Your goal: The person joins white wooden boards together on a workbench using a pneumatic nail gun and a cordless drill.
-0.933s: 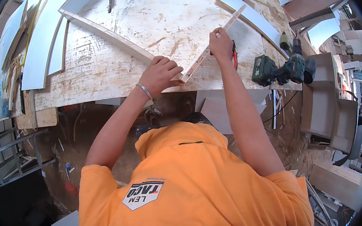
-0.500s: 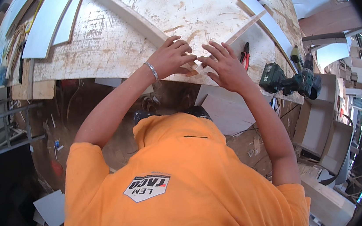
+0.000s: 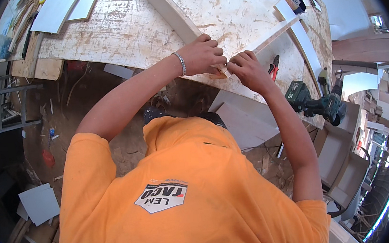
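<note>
Two wooden strips meet in a corner at the table's near edge. My left hand (image 3: 201, 56), a chain bracelet at its wrist, is closed over the near end of the long, thick wooden strip (image 3: 168, 11). My right hand (image 3: 249, 71) has its fingers bent and pressed on the near end of the thinner wooden strip (image 3: 274, 34), which slants off to the far right. The fingertips of both hands almost touch at the joint, and they cover most of it. A small piece of bare wood (image 3: 219, 75) shows under the corner.
Red-handled pliers (image 3: 274, 68) lie right of my right hand. Farther right, a green cordless drill (image 3: 318, 103) rests at the table's edge near a white board strip (image 3: 306, 48). White panels (image 3: 57, 12) lie far left on the worn worktable (image 3: 115, 39). A dark container (image 3: 294, 2) stands far right.
Both hands' fingers, loosely spread above the corner before, have closed onto the strip ends. The whole view has shifted slightly, so the table appears higher and farther right.
</note>
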`<state>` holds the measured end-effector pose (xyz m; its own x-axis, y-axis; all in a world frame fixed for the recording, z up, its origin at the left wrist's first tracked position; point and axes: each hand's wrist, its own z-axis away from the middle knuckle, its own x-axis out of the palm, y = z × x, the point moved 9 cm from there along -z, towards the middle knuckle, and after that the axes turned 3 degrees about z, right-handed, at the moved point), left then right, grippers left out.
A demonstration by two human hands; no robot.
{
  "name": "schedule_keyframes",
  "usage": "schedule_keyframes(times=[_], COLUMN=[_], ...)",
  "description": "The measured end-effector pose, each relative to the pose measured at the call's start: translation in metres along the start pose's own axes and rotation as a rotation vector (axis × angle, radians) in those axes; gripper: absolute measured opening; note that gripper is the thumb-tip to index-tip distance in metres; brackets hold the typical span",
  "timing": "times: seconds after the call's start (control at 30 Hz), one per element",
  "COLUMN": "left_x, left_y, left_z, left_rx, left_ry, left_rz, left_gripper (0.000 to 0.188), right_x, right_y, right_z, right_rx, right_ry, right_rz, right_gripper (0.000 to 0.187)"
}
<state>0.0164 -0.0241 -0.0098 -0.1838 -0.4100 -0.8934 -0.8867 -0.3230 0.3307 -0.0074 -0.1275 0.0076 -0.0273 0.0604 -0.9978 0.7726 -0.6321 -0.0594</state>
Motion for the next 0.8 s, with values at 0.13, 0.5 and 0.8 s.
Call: schedule_keyframes(times=[0.13,0.5,0.8], left_x=[-0.002,-0.003,0.004], left_y=[0.000,0.000,0.002], left_z=[-0.001,-0.004,-0.007], left_rx=[-0.007,-0.003,-0.031], left_ry=[-0.010,-0.028,-0.057], left_rz=[0.047,0.054,0.006], left_gripper=[0.027,0.027,0.041], right_x=[-0.005,0.000,0.012], right_y=[0.000,0.007,0.013], right_z=[-0.001,-0.003,-0.003], right_rx=[0.011,0.059,0.100], right_ry=[0.031,-0.041,-0.171], right_rz=[-0.021,-0.071,-0.114], right_gripper=[0.013,0.011,0.023])
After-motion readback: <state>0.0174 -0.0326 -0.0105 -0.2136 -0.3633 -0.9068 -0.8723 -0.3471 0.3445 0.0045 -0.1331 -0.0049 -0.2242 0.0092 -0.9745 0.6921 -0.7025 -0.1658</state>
